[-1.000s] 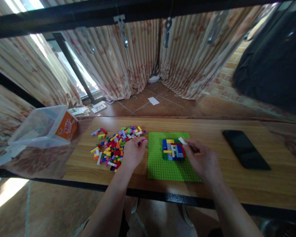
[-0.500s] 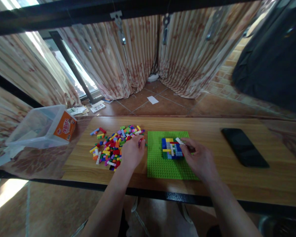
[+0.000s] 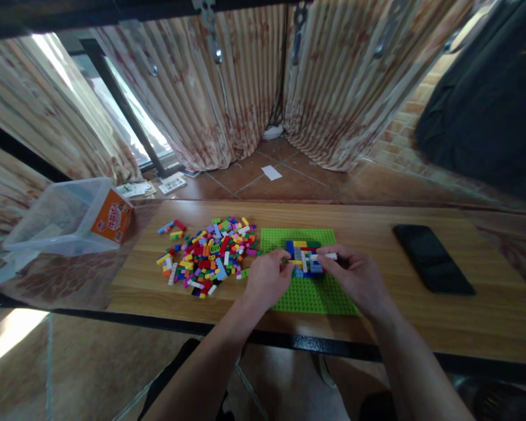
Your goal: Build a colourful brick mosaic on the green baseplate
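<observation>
A multicoloured block of toy bricks (image 3: pixel 304 266), with blue, yellow, grey and white parts, stands on the green baseplate (image 3: pixel 307 301). My right hand (image 3: pixel 355 272) pinches a white brick (image 3: pixel 332 256) between thumb and fingers at the block's right side. On the other side, my left hand (image 3: pixel 268 273) is closed, its fingertips by the block's left edge. Whatever those fingers hold is too small or hidden to make out. Loose bricks (image 3: pixel 206 265) in many colours lie in a pile left of the baseplate.
A black phone (image 3: pixel 433 259) lies on the wooden table (image 3: pixel 368 219) at the right. Left of the table stands a clear plastic bin (image 3: pixel 56 219) with an orange label. The table's dark front edge (image 3: pixel 333 346) runs below my forearms. Curtains hang behind.
My left hand has moved right, from the brick pile to the block's left edge. The white brick in my right hand has turned from slanted to nearly level and sits slightly lower.
</observation>
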`<state>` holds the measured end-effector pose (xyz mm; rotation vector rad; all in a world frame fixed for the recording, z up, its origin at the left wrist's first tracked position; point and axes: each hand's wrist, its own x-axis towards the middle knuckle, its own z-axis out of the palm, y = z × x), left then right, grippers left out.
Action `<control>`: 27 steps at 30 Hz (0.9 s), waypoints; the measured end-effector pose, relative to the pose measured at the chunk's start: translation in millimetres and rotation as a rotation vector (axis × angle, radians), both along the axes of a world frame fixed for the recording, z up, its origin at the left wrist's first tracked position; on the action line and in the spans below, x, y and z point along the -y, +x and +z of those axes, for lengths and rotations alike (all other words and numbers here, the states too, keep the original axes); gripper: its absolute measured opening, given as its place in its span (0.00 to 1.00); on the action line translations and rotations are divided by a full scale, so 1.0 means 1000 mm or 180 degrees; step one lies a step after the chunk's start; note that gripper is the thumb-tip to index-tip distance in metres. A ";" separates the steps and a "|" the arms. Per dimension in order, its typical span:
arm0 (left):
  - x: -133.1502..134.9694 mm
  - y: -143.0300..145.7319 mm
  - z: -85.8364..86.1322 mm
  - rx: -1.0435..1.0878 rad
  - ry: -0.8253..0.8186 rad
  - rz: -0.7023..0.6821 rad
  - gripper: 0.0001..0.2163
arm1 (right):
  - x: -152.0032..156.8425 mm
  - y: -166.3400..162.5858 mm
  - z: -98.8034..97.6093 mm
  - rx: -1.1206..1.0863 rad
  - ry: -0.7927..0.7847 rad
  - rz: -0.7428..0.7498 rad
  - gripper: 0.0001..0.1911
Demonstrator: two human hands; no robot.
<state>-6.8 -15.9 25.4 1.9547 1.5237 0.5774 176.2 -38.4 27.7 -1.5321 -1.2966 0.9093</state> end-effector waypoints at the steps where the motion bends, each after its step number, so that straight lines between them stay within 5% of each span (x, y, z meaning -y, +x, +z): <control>1: 0.000 0.000 0.000 -0.0018 -0.0004 0.0007 0.09 | 0.001 0.000 0.000 0.0218 -0.0007 0.0104 0.14; 6: 0.002 0.002 -0.001 -0.0085 0.0046 0.0011 0.09 | 0.004 -0.005 0.004 0.1271 0.0033 0.0393 0.14; 27: 0.000 0.004 -0.006 -0.0106 0.0225 -0.0232 0.06 | -0.007 -0.012 0.002 0.2469 0.0661 0.0971 0.11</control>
